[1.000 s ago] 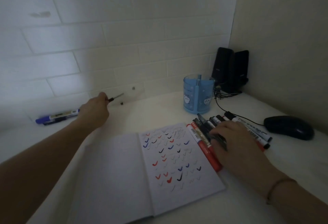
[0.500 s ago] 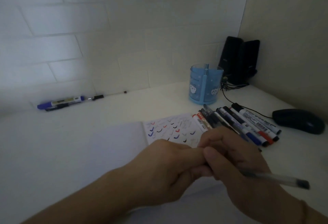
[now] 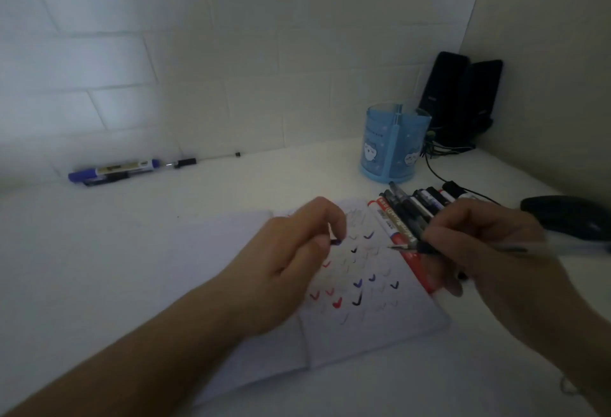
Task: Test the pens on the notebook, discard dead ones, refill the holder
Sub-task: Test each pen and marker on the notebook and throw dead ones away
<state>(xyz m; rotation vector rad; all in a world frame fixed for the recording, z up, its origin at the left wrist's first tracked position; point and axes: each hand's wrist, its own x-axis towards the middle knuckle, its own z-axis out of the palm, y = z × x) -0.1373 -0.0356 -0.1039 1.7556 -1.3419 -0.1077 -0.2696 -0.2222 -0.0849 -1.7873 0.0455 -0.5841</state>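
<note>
The room is dim. Pale bluish light falls on the wall (image 3: 82, 62) at left. Everything looks soft and blurry.

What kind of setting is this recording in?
Most likely a home desk tucked into a wall corner: a computer mouse, small black speakers and a blue pen holder sit by an open notebook.

Home desk: speakers (image 3: 463, 102), mouse (image 3: 568, 218), pen holder (image 3: 393, 145).

The right hand (image 3: 489, 251) holds a pen (image 3: 469, 249) tip-down over the open notebook (image 3: 380, 320); the left hand (image 3: 291, 264) pinches its cap (image 3: 335, 242).
</note>
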